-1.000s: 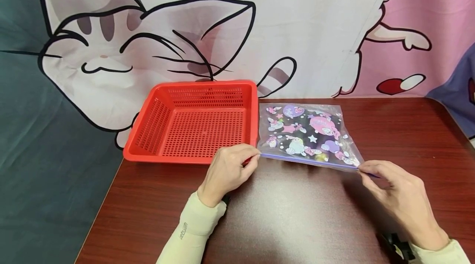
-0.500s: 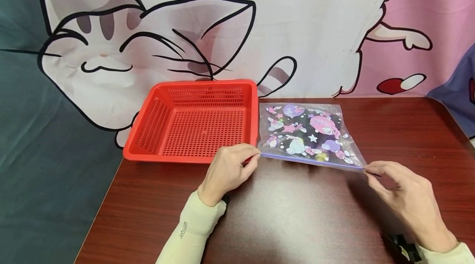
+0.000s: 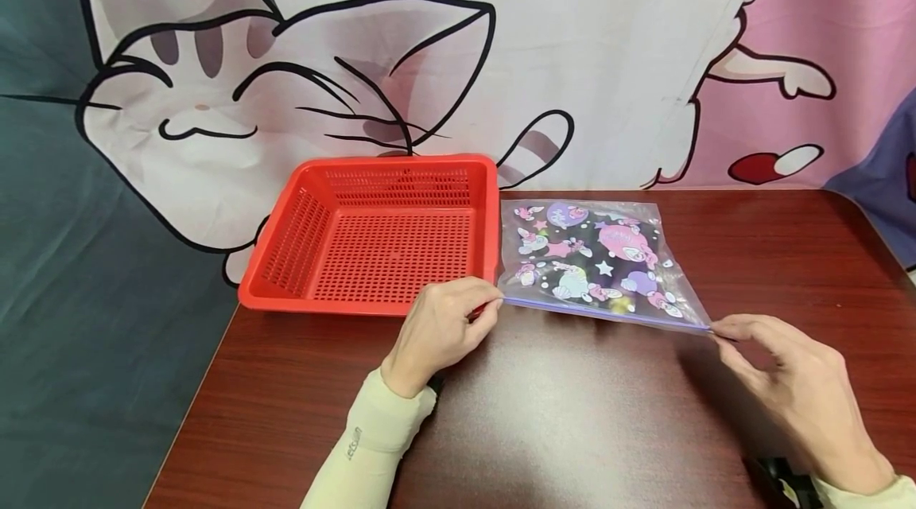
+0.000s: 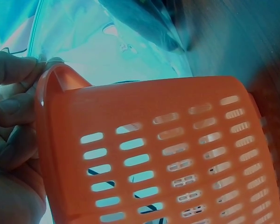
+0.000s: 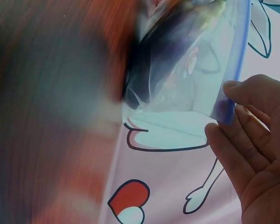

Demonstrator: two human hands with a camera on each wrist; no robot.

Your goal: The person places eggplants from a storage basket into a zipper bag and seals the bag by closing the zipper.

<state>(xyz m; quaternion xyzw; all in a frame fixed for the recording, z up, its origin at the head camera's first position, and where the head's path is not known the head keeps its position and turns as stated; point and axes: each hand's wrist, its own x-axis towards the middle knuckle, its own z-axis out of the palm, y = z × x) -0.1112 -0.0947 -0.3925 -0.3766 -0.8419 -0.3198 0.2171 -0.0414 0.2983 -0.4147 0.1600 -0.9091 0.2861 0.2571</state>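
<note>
A clear zip bag (image 3: pixel 587 254) printed with pink and purple cartoon figures lies on the table, right of the red basket. Something dark fills it, its kind hidden by the print. My left hand (image 3: pixel 440 330) pinches the left end of the purple zip strip (image 3: pixel 608 313), close against the basket's front right corner. At the strip's right end, my right hand (image 3: pixel 805 390) pinches the corner between thumb and fingers. The strip runs straight between both hands. In the right wrist view, thumb and fingers grip the purple strip's end (image 5: pixel 224 112) and a dark shape shows inside the bag.
The red perforated basket (image 3: pixel 368 308) stands at the back left with nothing seen in it. Dark wooden table (image 3: pixel 558 421) extends in front and to the right. Behind hangs a cartoon-printed cloth (image 3: pixel 608 56) down to the table's rear edge.
My right hand has slid rightward and slightly toward me along the zip strip to its end. My left hand holds the same spot, and the basket has not moved.
</note>
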